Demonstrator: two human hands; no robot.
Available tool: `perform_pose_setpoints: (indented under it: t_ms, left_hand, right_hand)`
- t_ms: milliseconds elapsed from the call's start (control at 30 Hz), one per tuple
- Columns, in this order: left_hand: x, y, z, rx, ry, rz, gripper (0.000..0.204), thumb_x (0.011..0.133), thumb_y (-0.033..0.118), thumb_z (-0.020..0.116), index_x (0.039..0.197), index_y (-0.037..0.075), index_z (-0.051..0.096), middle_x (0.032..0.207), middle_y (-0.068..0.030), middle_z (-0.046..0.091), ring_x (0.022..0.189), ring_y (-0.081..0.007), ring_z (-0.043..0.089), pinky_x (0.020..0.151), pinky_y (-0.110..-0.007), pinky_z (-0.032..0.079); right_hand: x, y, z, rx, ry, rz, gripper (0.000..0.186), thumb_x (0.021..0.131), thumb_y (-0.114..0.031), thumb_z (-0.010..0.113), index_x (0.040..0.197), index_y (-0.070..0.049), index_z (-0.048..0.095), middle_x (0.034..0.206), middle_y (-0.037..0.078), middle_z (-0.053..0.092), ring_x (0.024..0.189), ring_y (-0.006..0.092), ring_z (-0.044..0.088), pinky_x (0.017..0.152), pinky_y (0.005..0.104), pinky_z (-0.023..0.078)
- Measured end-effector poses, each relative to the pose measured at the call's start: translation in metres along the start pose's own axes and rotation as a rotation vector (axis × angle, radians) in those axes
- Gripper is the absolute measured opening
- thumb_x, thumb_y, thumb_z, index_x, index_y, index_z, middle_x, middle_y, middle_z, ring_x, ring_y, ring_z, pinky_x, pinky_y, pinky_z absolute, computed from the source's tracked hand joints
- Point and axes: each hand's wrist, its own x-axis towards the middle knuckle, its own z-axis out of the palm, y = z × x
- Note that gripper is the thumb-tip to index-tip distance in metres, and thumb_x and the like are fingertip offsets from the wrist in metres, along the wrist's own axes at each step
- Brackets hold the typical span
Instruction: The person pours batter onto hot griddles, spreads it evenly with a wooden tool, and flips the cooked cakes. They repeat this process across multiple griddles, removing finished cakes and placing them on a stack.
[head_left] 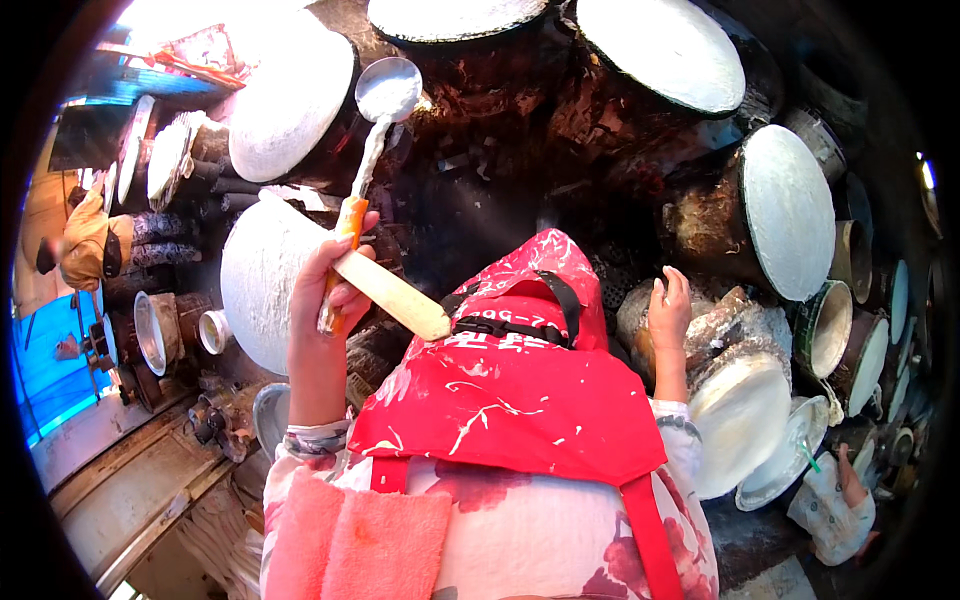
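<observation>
My left hand [335, 275] is closed around two handles at once. One belongs to a metal ladle [388, 88] with an orange grip, its bowl and shaft smeared white. The other is a flat wooden paddle [395, 297], which slants across the palm toward my chest. Just behind that hand stands a large round white-topped vessel [262, 290]. My right hand [671, 315] is raised on the other side, fingers loosely extended, with nothing visible in it. Beside it are a white-crusted lump [735, 320] and a tilted white disc [740, 425]. A white-splashed red apron [510, 410] covers my front.
Dark drum-like vessels with white round tops [660, 50] stand ahead and along the right [788, 212]. A person in brown [92, 245] is at far left; a person in a pale shirt [835, 510] is at lower right. A wooden ledge [150, 480] runs along the lower left.
</observation>
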Motion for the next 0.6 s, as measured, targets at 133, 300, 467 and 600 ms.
perform_pose_setpoints:
  t_ms: [133, 300, 467, 600]
  left_hand:
    - [-0.003, 0.001, 0.003, -0.029, 0.007, -0.020, 0.048, 0.092, 0.014, 0.042, 0.136, -0.003, 0.031, 0.064, -0.0037, 0.047, 0.036, -0.0057, 0.041, 0.033, -0.018, 0.037]
    - [0.009, 0.009, 0.007, -0.011, 0.012, -0.021, 0.047, 0.092, 0.014, 0.045, 0.135, -0.003, 0.034, 0.066, -0.0047, 0.049, 0.036, -0.0058, 0.041, 0.033, -0.018, 0.038]
    - [0.029, 0.022, 0.017, -0.046, -0.032, -0.051, 0.045, 0.091, 0.015, 0.046, 0.132, -0.002, 0.038, 0.068, -0.0054, 0.051, 0.036, -0.0053, 0.040, 0.032, -0.019, 0.035]
    - [0.045, 0.029, 0.035, -0.019, 0.002, -0.021, 0.045, 0.090, 0.015, 0.046, 0.132, -0.002, 0.038, 0.065, -0.0036, 0.048, 0.036, -0.0047, 0.040, 0.031, -0.019, 0.035]
  right_hand:
    - [0.011, 0.001, 0.006, -0.009, 0.024, -0.028, 0.026, 0.087, -0.013, 0.056, 0.110, -0.002, 0.057, 0.114, 0.014, 0.058, 0.106, 0.0315, 0.055, 0.090, 0.0389, 0.045]
    - [0.036, -0.013, 0.013, -0.018, 0.005, -0.045, 0.026, 0.087, -0.014, 0.056, 0.111, -0.003, 0.056, 0.114, 0.014, 0.058, 0.106, 0.0313, 0.055, 0.089, 0.0388, 0.046]
    - [0.056, -0.011, 0.026, 0.003, -0.023, -0.034, 0.026, 0.087, -0.014, 0.056, 0.111, -0.003, 0.056, 0.114, 0.014, 0.057, 0.106, 0.0316, 0.055, 0.089, 0.0385, 0.046]
    - [0.075, -0.003, 0.035, 0.020, -0.049, 0.005, 0.025, 0.087, -0.014, 0.056, 0.110, -0.002, 0.056, 0.113, 0.014, 0.058, 0.105, 0.0325, 0.055, 0.089, 0.0389, 0.046]
